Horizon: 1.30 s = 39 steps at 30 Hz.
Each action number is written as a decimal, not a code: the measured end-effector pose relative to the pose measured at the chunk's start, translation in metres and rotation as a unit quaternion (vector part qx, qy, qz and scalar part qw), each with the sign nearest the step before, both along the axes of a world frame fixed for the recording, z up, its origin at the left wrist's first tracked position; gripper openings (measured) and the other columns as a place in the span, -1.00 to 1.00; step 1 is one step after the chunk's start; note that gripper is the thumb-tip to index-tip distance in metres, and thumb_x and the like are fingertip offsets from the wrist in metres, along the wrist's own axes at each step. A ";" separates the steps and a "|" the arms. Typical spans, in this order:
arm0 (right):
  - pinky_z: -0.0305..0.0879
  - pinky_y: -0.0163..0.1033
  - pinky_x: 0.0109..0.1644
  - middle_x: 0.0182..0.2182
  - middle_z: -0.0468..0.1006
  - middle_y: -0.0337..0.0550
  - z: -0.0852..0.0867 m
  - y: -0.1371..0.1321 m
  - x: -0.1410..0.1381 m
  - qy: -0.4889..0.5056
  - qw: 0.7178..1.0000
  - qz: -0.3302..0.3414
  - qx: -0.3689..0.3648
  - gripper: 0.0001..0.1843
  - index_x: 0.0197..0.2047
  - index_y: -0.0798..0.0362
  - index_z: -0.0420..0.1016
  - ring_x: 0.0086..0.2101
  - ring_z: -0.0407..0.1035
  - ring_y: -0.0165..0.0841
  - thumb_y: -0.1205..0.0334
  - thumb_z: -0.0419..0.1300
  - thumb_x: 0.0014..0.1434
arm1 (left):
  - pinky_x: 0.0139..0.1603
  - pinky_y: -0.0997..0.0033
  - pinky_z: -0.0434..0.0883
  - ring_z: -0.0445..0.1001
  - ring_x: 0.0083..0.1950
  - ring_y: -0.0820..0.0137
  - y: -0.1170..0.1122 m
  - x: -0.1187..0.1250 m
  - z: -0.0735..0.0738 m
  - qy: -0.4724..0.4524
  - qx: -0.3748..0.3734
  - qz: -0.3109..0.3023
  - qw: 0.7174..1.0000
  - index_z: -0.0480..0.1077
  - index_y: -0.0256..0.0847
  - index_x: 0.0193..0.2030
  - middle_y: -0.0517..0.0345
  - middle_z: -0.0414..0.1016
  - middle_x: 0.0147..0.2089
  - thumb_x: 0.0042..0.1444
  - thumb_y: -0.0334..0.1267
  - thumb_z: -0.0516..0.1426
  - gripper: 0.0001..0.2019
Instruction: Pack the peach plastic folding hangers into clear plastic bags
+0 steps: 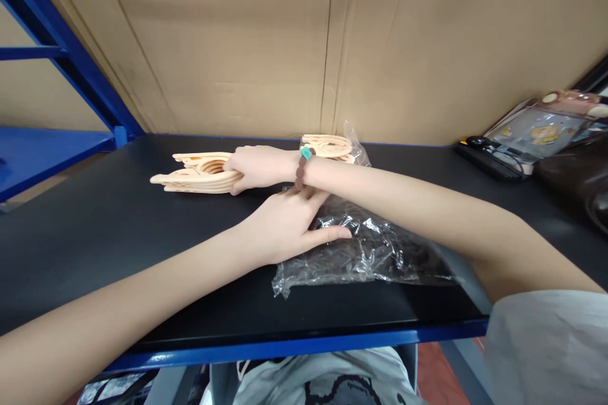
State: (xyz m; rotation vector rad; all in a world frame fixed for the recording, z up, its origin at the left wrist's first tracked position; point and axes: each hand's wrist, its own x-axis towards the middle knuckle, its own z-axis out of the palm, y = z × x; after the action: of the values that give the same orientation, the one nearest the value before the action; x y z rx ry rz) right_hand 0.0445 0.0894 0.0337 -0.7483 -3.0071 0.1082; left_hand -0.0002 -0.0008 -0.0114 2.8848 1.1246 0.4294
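Observation:
My right hand (pixel 261 166) reaches across to the left, over my left hand, with a brown band and teal bead at its wrist. Its fingers are closed on the near end of a stack of cream plastic hangers (pixel 194 183) lying on the black table (pixel 118 234). My left hand (pixel 289 224) lies on a clear plastic bag (pixel 365 253), thumb stretched out; its other fingertips are partly hidden under my right forearm. Behind that forearm, another bundle of cream hangers (pixel 327 145) shows, partly inside clear plastic. The forearm hides its lower part.
Cardboard (pixel 237 44) stands upright along the table's back edge. At the left is a blue metal frame (pixel 90 88). On the right lie a dark device with a cable (pixel 494 158), a clear printed pouch (pixel 536 133) and a dark, shiny bag (pixel 574 183).

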 end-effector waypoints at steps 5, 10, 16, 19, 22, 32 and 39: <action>-0.01 -0.25 -0.39 -0.41 0.48 -0.16 0.003 0.001 0.029 -0.018 1.000 -0.004 -0.002 -0.82 -0.41 0.10 0.42 -0.43 0.24 -0.41 0.20 0.26 0.15 | 0.19 0.01 0.34 0.38 0.19 0.00 -0.017 0.006 0.004 0.026 -0.032 -0.010 0.999 0.17 -0.36 0.34 -0.22 0.39 0.19 0.22 0.33 -0.08 -0.19; 0.05 -0.25 -0.34 -0.38 0.45 -0.14 0.002 -0.002 0.070 -0.022 0.999 -0.025 0.009 -0.79 -0.39 0.10 0.43 -0.40 0.24 -0.38 0.15 0.20 0.21 | 0.16 0.00 0.36 0.40 0.14 0.03 -0.020 0.008 0.006 0.034 -0.020 -0.023 0.999 0.22 -0.36 0.31 -0.17 0.42 0.15 0.23 0.31 -0.07 -0.21; 0.13 -0.21 -0.33 -0.24 0.41 -0.03 -0.006 -0.015 0.092 -0.017 0.999 -0.036 0.032 -0.78 -0.23 0.12 0.47 -0.40 0.26 -0.36 0.17 0.07 0.29 | 0.24 0.01 0.29 0.34 0.23 0.04 -0.016 0.009 0.003 0.015 -0.018 -0.034 0.999 0.24 -0.32 0.30 -0.17 0.39 0.20 0.24 0.30 -0.07 -0.24; 0.20 -0.14 -0.16 -0.13 0.40 0.08 -0.007 -0.018 0.094 -0.010 0.998 -0.031 0.054 -0.76 -0.19 0.15 0.49 -0.21 0.32 -0.22 0.20 0.06 0.30 | 0.25 -0.01 0.28 0.31 0.26 0.03 -0.015 0.009 0.003 0.016 -0.022 -0.030 0.999 0.23 -0.32 0.30 -0.19 0.37 0.22 0.24 0.30 -0.07 -0.24; 0.22 -0.08 -0.03 0.04 0.35 0.14 -0.005 -0.017 0.093 0.010 0.999 -0.022 0.047 -0.69 0.00 0.12 0.47 -0.03 0.30 -0.10 0.15 0.11 0.28 | 0.24 -0.02 0.28 0.32 0.25 0.02 -0.016 0.008 0.003 0.021 -0.027 -0.026 0.999 0.23 -0.32 0.31 -0.20 0.38 0.21 0.23 0.31 -0.07 -0.23; 0.22 -0.11 0.03 0.05 0.41 0.07 0.001 -0.021 0.069 0.071 0.997 -0.027 -0.029 -0.35 0.18 0.11 0.29 -0.03 0.33 -0.14 -0.08 0.27 0.13 | 0.23 -0.06 0.27 0.35 0.22 0.00 -0.017 0.008 0.003 0.020 -0.031 -0.019 0.999 0.20 -0.31 0.34 -0.21 0.39 0.20 0.22 0.34 -0.10 -0.20; 0.13 -0.21 -0.16 -0.09 0.42 -0.05 0.005 -0.024 0.061 0.092 0.995 -0.035 -0.024 -0.61 -0.10 0.10 0.35 -0.13 0.30 -0.22 -0.06 0.20 0.21 | 0.22 -0.06 0.29 0.36 0.22 -0.01 -0.017 0.009 0.003 0.023 -0.025 -0.017 0.999 0.22 -0.30 0.32 -0.22 0.40 0.19 0.23 0.33 -0.10 -0.21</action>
State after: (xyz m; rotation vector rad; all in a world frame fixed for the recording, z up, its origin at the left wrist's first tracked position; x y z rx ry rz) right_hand 0.1060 0.0655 0.0387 -0.7988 -2.8108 0.2333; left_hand 0.0087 -0.0181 -0.0084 2.8793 1.0757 0.3298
